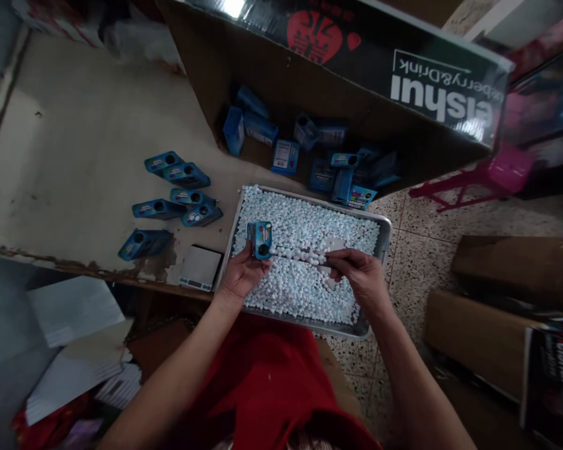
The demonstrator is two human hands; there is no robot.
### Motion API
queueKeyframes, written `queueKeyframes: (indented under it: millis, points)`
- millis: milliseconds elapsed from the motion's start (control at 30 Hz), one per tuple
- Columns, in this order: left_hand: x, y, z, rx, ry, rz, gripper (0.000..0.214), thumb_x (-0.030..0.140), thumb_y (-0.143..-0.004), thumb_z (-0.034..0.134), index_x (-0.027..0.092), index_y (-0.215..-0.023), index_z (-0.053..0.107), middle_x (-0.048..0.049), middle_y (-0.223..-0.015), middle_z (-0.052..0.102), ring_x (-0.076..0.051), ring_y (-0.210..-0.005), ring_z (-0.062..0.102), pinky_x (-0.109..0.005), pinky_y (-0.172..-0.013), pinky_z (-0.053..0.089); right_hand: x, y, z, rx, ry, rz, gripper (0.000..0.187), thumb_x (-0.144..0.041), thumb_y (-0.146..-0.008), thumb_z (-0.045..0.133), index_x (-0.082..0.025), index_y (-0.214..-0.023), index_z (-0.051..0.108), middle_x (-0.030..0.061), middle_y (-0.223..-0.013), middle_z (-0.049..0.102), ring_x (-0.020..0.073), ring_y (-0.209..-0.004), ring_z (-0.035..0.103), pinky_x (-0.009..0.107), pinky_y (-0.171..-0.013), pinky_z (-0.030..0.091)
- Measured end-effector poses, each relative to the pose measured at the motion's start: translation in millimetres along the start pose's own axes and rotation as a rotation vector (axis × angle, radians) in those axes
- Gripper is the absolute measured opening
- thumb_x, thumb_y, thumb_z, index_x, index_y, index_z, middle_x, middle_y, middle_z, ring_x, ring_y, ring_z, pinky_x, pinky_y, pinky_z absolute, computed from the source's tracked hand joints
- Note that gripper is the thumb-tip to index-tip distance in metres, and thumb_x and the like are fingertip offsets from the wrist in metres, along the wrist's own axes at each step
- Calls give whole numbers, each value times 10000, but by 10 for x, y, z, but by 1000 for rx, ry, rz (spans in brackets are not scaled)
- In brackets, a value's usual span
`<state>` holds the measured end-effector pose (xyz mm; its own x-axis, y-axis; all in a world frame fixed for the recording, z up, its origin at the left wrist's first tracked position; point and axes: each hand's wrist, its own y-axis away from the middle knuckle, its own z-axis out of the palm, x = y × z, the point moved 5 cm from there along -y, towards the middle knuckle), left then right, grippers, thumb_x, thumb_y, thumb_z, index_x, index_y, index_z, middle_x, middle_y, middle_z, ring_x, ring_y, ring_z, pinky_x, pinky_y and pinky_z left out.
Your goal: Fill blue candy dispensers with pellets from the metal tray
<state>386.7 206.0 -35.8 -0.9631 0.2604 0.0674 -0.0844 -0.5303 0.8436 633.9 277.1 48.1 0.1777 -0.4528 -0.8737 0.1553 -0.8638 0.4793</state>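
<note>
My left hand (244,275) grips a small blue candy box (261,240) above the left part of a metal tray (385,240). Small white and pale blue candies (304,300) fill the tray, with a few bare patches near its right side. In my right hand (356,272) is a narrow scoop (321,257), its fingers pinched on the right end. A row of candies lies along the scoop, whose far end reaches close to the box. The candies hide most of the scoop's shape.
Several blue boxes (186,175) stand on the table left of the tray, near a small digital scale (199,267). Behind the tray, a large open carton (263,62) holds more blue boxes. A pink stool (507,172) and brown cartons (483,337) are on the right.
</note>
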Motion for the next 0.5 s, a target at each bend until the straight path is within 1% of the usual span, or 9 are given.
queueKeyframes:
  millis: [67,167,267,333,400,433,500]
  points:
    - [-35,-49,23,-15,-15,21,186,191,-996,551,224,-960,730,-23,-819,715,-137,-673,609,-267,-622,486,-256,83,36,-5,96,-31,172,-308,-835,748,-173,-927,802,7,-657,695,116,-535,596,250,-528,484]
    - [-105,-108,59,-39,-18,32,167,168,-973,582,223,-1039,726,-30,-832,728,-144,-682,630,-275,-641,514,-633,220,124,33,308,-122,172,-243,-870,666,-190,-955,806,31,-773,740,125,-571,635,259,-538,508]
    - [-170,-124,93,-67,-37,4,151,153,-937,623,180,-1058,709,-64,-863,745,-171,-744,679,-312,-701,573,-918,286,243,62,513,-262,200,-189,-878,619,-200,-943,808,51,-878,769,152,-704,689,281,-629,546]
    - [-186,-104,113,-108,-84,-25,151,129,-914,628,160,-1042,701,-80,-907,755,-203,-830,712,-388,-798,611,-971,240,295,30,569,-297,212,-163,-872,603,-197,-928,805,55,-899,772,162,-757,698,286,-665,550]
    - [-155,-69,119,-149,-199,-22,154,123,-888,642,154,-1027,699,-84,-959,762,-228,-902,726,-450,-864,619,-914,138,291,-54,549,-252,221,-152,-867,592,-193,-924,801,34,-789,749,144,-676,675,270,-624,529]
    - [-122,-52,119,-163,-262,-7,166,124,-870,663,155,-1028,702,-88,-992,763,-234,-929,728,-449,-873,619,-868,83,267,-101,523,-214,217,-157,-869,594,-192,-925,800,20,-729,728,132,-622,653,261,-596,513]
    - [-30,-27,128,-190,-399,39,228,104,-808,732,154,-1029,710,-96,-1036,762,-232,-952,727,-379,-854,617,-803,-5,183,-163,484,-166,193,-183,-881,610,-193,-927,797,6,-692,708,117,-568,622,249,-563,488]
